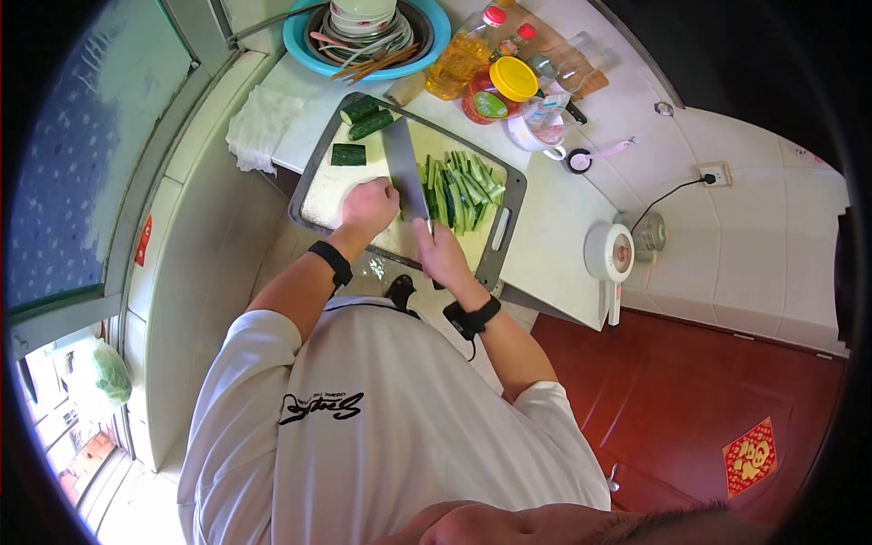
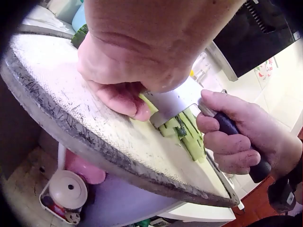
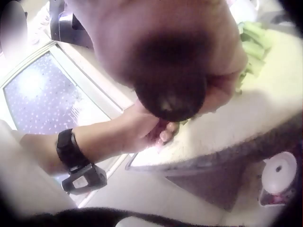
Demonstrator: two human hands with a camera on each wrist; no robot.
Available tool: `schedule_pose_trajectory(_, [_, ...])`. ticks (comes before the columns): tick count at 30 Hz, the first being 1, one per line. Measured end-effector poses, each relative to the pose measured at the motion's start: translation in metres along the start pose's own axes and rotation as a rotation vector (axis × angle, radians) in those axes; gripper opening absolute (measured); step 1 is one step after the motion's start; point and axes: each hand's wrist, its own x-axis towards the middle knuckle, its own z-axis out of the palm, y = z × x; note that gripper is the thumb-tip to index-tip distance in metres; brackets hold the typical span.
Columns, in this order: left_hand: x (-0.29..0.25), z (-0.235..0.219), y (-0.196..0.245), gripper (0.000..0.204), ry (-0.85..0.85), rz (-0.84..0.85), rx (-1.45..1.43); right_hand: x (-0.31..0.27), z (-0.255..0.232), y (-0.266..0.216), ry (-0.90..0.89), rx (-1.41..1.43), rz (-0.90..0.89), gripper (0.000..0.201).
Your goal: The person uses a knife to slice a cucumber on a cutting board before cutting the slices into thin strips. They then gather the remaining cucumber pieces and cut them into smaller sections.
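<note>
On the white cutting board (image 1: pixel 327 195) my left hand (image 1: pixel 368 204) curls its fingers over a cucumber piece (image 2: pixel 147 100), pressing it down. My right hand (image 1: pixel 440 254) grips the dark handle (image 2: pixel 236 137) of a cleaver (image 1: pixel 404 168) whose blade (image 2: pixel 173 105) stands right against my left fingers. To the right of the blade lies a pile of cut cucumber strips (image 1: pixel 463 186). Uncut cucumber chunks (image 1: pixel 366 116) and one short piece (image 1: pixel 348 154) lie at the board's far end. In the right wrist view my right hand fills the picture and the left hand (image 3: pixel 154 132) shows beyond it.
A blue basin (image 1: pixel 363 36) with dishes and chopsticks stands at the back. Oil bottles (image 1: pixel 459 59), a yellow-lidded jar (image 1: pixel 509 82) and a small bowl (image 1: pixel 536 127) crowd the counter to the right. A white cloth (image 1: pixel 259 123) lies left; a white appliance (image 1: pixel 609 252) sits near the counter's edge.
</note>
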Motion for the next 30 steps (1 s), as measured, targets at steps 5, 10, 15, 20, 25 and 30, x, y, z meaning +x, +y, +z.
schedule_pose_trajectory(5, [0.002, 0.003, -0.009, 0.024, -0.031, 0.024, -0.094, -0.018, -0.017, -0.012, 0.028, 0.055, 0.049, 0.050])
schedule_pose_trajectory(10, [0.002, -0.058, -0.004, 0.006, 0.489, 0.430, -0.066, -0.046, -0.011, -0.007, -0.042, 0.005, 0.068, 0.052])
schedule_pose_trajectory(15, [0.026, -0.088, -0.027, 0.032, 0.371, 0.421, 0.326, -0.049, -0.014, -0.001, -0.060, -0.047, 0.071, 0.052])
schedule_pose_trajectory(20, [0.013, -0.063, -0.012, 0.059, -0.060, -0.045, 0.047, -0.033, -0.025, -0.001, -0.033, 0.049, 0.094, 0.050])
schedule_pose_trajectory(25, [-0.009, -0.038, 0.002, 0.045, -0.090, -0.089, -0.090, -0.038, -0.025, -0.012, -0.016, 0.031, 0.069, 0.048])
schedule_pose_trajectory(30, [-0.011, -0.028, -0.007, 0.038, 0.001, -0.001, -0.116, -0.048, -0.035, -0.028, -0.028, -0.131, 0.018, 0.045])
